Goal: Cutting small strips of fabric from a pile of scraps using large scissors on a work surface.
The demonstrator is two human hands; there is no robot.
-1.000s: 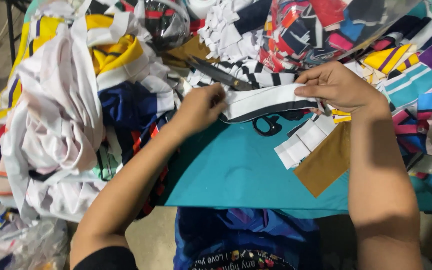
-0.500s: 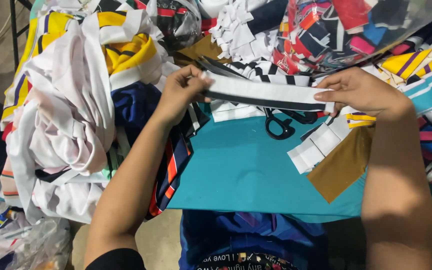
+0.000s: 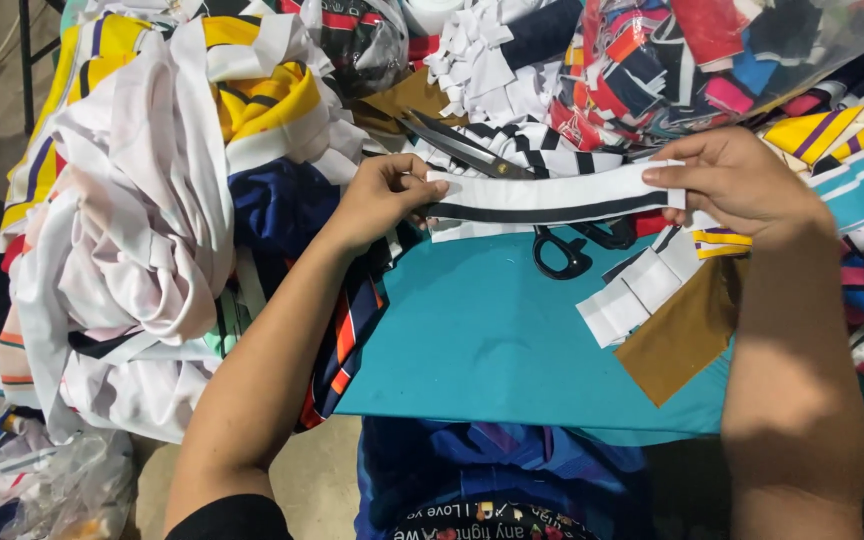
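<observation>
A white fabric strip with a black stripe (image 3: 552, 197) is stretched level between both hands above the teal table (image 3: 482, 330). My left hand (image 3: 377, 195) pinches its left end. My right hand (image 3: 737, 180) pinches its right end between thumb and fingers. Under the strip lie black-handled scissors (image 3: 552, 245), blades pointing up-left, handles just below the strip. A short row of folded white strips (image 3: 642, 285) and a brown cloth piece (image 3: 687, 335) lie below my right hand.
A big heap of white, yellow and navy fabric (image 3: 142, 220) fills the left side. Clear bags of coloured scraps (image 3: 692, 50) sit at the back right, striped pieces (image 3: 852, 150) at the right edge. A plastic bag (image 3: 52, 480) lies on the floor at lower left.
Both hands have drawn apart, pulling the striped strip out straight and lifting it slightly above the scissors. The view has shifted a little.
</observation>
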